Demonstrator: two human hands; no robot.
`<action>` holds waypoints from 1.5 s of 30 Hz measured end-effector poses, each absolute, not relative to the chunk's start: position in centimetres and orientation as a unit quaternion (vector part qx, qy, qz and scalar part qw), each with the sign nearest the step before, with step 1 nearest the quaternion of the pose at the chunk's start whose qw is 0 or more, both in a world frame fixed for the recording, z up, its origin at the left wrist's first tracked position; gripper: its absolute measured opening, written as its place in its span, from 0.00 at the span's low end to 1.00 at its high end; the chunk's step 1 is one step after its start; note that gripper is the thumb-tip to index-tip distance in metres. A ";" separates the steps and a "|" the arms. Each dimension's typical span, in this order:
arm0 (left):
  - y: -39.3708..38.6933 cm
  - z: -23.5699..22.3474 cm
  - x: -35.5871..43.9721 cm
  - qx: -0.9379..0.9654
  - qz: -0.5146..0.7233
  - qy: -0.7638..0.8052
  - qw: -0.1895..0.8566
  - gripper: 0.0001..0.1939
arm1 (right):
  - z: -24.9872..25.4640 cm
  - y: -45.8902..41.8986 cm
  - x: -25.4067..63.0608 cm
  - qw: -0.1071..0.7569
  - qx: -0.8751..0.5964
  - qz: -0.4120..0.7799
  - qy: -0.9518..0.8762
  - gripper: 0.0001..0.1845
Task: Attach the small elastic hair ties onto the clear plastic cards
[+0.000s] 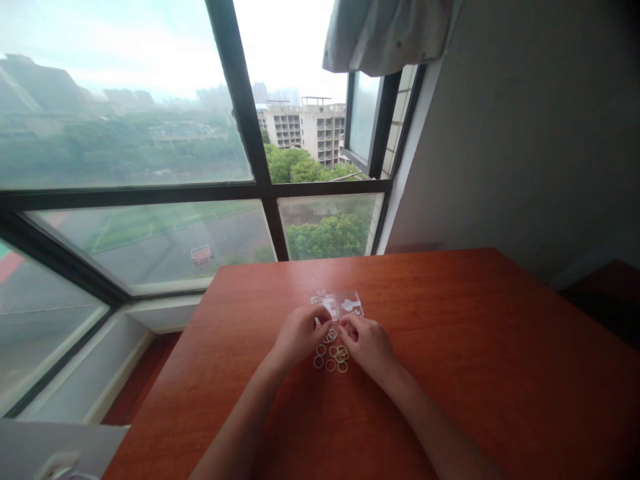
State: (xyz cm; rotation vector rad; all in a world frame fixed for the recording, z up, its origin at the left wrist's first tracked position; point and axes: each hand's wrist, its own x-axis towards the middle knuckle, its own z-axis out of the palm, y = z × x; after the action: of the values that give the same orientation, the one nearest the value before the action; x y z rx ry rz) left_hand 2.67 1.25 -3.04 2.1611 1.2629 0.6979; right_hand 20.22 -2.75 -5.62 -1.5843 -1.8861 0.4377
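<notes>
While your left hand [303,335] and your right hand [369,342] are facing each other above the table [450,320], fingertips close but seeming apart, the small rings [338,353] are lying on the table, on your side of the fingertips and mostly between your hands. They are round, so no long side is showing. The top pale ones are lying just beside your left fingertips, so that hand is being the nearer one to them, while the yellow ones are lying more toward your right hand. Past your fingertips, a clear box [330,305] is lying open, with tiny bits [316,301] at its left end. Both hands are bending thumb and fingers into a pinch, but I cannot tell if they are holding anything. Your fingers are hiding some of the box's near edge. The bits are looking too small to name, and some rings are overlapping, which is making them hard to count.
</notes>
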 end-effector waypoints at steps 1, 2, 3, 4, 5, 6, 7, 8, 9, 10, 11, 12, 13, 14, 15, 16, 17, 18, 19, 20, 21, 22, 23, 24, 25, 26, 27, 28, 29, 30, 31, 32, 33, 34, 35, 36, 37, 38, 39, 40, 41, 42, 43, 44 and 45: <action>1.3 -2.9 2.6 0.801 0.259 0.471 0.265 0.05 | -5.6 -2.8 20.2 0.306 -0.604 0.171 -0.716 0.06; 1.3 -2.8 2.5 0.800 0.258 0.475 0.261 0.05 | -5.6 -2.8 20.2 0.297 -0.605 0.177 -0.717 0.05; 1.4 -2.7 2.4 0.799 0.258 0.478 0.258 0.05 | -5.6 -2.8 20.1 0.288 -0.607 0.182 -0.718 0.05; 1.5 -2.6 2.2 0.798 0.259 0.481 0.254 0.06 | -5.6 -2.8 20.0 0.280 -0.607 0.186 -0.720 0.05; 1.5 -2.6 2.1 0.797 0.260 0.484 0.251 0.05 | -5.7 -2.9 19.9 0.272 -0.609 0.188 -0.721 0.05; 1.6 -2.6 2.0 0.797 0.261 0.486 0.247 0.05 | -5.7 -2.9 19.8 0.265 -0.611 0.189 -0.722 0.06; 1.6 -2.6 1.9 0.797 0.262 0.487 0.244 0.05 | -5.7 -2.9 19.7 0.257 -0.614 0.187 -0.723 0.06; 1.7 -2.7 1.8 0.797 0.263 0.487 0.241 0.05 | -5.8 -2.9 19.6 0.248 -0.616 0.184 -0.725 0.07; 1.7 -2.8 1.8 0.797 0.265 0.487 0.239 0.05 | -5.8 -2.9 19.5 0.239 -0.618 0.181 -0.727 0.07; 1.7 -2.8 1.7 0.797 0.267 0.487 0.237 0.05 | -5.8 -2.9 19.5 0.230 -0.619 0.178 -0.730 0.08; 1.8 -2.9 1.7 0.797 0.269 0.487 0.235 0.06 | -5.8 -2.9 19.5 0.222 -0.620 0.175 -0.732 0.07; 1.8 -2.9 1.6 0.798 0.270 0.486 0.233 0.05 | -5.7 -2.9 19.5 0.215 -0.621 0.173 -0.733 0.07; 1.8 -2.9 1.6 0.798 0.271 0.486 0.231 0.05 | -5.7 -2.9 19.5 0.210 -0.622 0.172 -0.734 0.07; 1.8 -2.9 1.6 0.798 0.270 0.487 0.229 0.05 | -5.7 -2.9 19.5 0.207 -0.623 0.171 -0.735 0.07; 1.8 -2.9 1.6 0.799 0.268 0.489 0.228 0.05 | -5.6 -2.9 19.5 0.205 -0.623 0.171 -0.735 0.07; 1.8 -2.9 1.6 0.799 0.266 0.490 0.227 0.05 | -5.6 -3.0 19.5 0.206 -0.622 0.172 -0.735 0.07; 1.8 -2.8 1.6 0.799 0.264 0.491 0.227 0.05 | -5.6 -3.0 19.5 0.208 -0.622 0.173 -0.735 0.06; 1.8 -2.8 1.6 0.799 0.263 0.491 0.228 0.05 | -5.6 -3.0 19.5 0.211 -0.621 0.175 -0.734 0.06; 1.8 -2.8 1.6 0.799 0.263 0.491 0.229 0.05 | -5.6 -3.0 19.5 0.214 -0.621 0.177 -0.733 0.06; 1.8 -2.7 1.6 0.798 0.263 0.490 0.230 0.05 | -5.7 -3.0 19.6 0.217 -0.621 0.180 -0.732 0.06; 1.8 -2.7 1.7 0.798 0.262 0.490 0.232 0.05 | -5.7 -3.0 19.6 0.220 -0.620 0.184 -0.730 0.05; 1.7 -2.6 1.7 0.798 0.260 0.490 0.234 0.05 | -5.8 -3.0 19.6 0.225 -0.619 0.188 -0.729 0.05; 1.7 -2.6 1.7 0.798 0.258 0.490 0.238 0.05 | -5.9 -2.9 19.7 0.231 -0.616 0.194 -0.728 0.06; 1.6 -2.5 1.7 0.799 0.255 0.488 0.242 0.05 | -6.0 -2.9 19.8 0.240 -0.612 0.201 -0.726 0.06; 1.6 -2.5 1.8 0.799 0.254 0.484 0.250 0.05 | -6.0 -2.8 19.8 0.250 -0.608 0.209 -0.725 0.07; 1.5 -2.4 1.8 0.801 0.252 0.478 0.259 0.06 | -6.1 -2.8 19.9 0.260 -0.603 0.217 -0.723 0.07; 1.4 -2.4 1.9 0.803 0.251 0.469 0.269 0.07 | -6.1 -2.7 19.9 0.270 -0.599 0.224 -0.720 0.07; 1.3 -2.4 1.9 0.805 0.250 0.459 0.280 0.07 | -6.1 -2.7 20.0 0.280 -0.596 0.231 -0.717 0.08; 1.2 -2.3 2.0 0.808 0.248 0.451 0.288 0.07 | -6.1 -2.6 20.0 0.289 -0.593 0.237 -0.714 0.08; 1.2 -2.3 2.0 0.811 0.247 0.443 0.293 0.07 | -6.0 -2.6 20.0 0.297 -0.589 0.242 -0.711 0.08; 1.2 -2.3 2.1 0.813 0.245 0.438 0.295 0.07 | -6.0 -2.6 20.0 0.305 -0.585 0.245 -0.710 0.08; 1.2 -2.3 2.1 0.816 0.243 0.435 0.295 0.06 | -6.0 -2.6 20.0 0.313 -0.580 0.248 -0.710 0.09; 1.2 -2.3 2.1 0.817 0.240 0.434 0.295 0.06 | -5.9 -2.5 20.0 0.320 -0.576 0.251 -0.709 0.09; 1.3 -2.3 2.1 0.817 0.238 0.434 0.296 0.06 | -5.9 -2.5 19.9 0.327 -0.573 0.251 -0.708 0.09; 1.3 -2.3 2.1 0.816 0.236 0.436 0.297 0.06 | -5.9 -2.6 19.9 0.332 -0.572 0.251 -0.707 0.09; 1.4 -2.3 2.0 0.815 0.237 0.438 0.297 0.06 | -5.9 -2.6 19.8 0.336 -0.573 0.249 -0.705 0.09; 1.4 -2.2 1.9 0.812 0.239 0.441 0.297 0.06 | -5.9 -2.6 19.8 0.340 -0.573 0.248 -0.703 0.09; 1.5 -2.2 1.9 0.811 0.243 0.442 0.297 0.06 | -5.9 -2.6 19.8 0.345 -0.573 0.246 -0.702 0.09; 1.5 -2.1 1.9 0.810 0.247 0.439 0.300 0.06 | -5.9 -2.6 19.7 0.349 -0.572 0.245 -0.701 0.09; 1.4 -2.1 1.8 0.811 0.250 0.434 0.303 0.06 | -6.0 -2.6 19.7 0.355 -0.568 0.245 -0.701 0.09; 1.4 -2.0 1.8 0.812 0.251 0.428 0.308 0.06 | -6.0 -2.6 19.6 0.360 -0.564 0.248 -0.701 0.09; 1.3 -2.0 1.9 0.814 0.249 0.422 0.313 0.06 | -6.0 -2.6 19.6 0.364 -0.559 0.252 -0.702 0.09; 1.3 -2.0 1.9 0.816 0.246 0.417 0.316 0.06 | -6.0 -2.6 19.6 0.367 -0.554 0.256 -0.702 0.08; 1.2 -2.0 2.0 0.817 0.242 0.415 0.318 0.06 | -6.0 -2.5 19.6 0.369 -0.550 0.260 -0.702 0.08; 1.2 -2.0 2.1 0.819 0.238 0.416 0.317 0.06 | -6.0 -2.5 19.6 0.371 -0.548 0.262 -0.702 0.08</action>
State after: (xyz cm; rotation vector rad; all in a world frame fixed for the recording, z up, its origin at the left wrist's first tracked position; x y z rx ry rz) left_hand 2.07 1.18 -1.97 2.1552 1.0938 0.6252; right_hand 19.62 -2.53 -6.04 -1.4056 -1.8008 0.6721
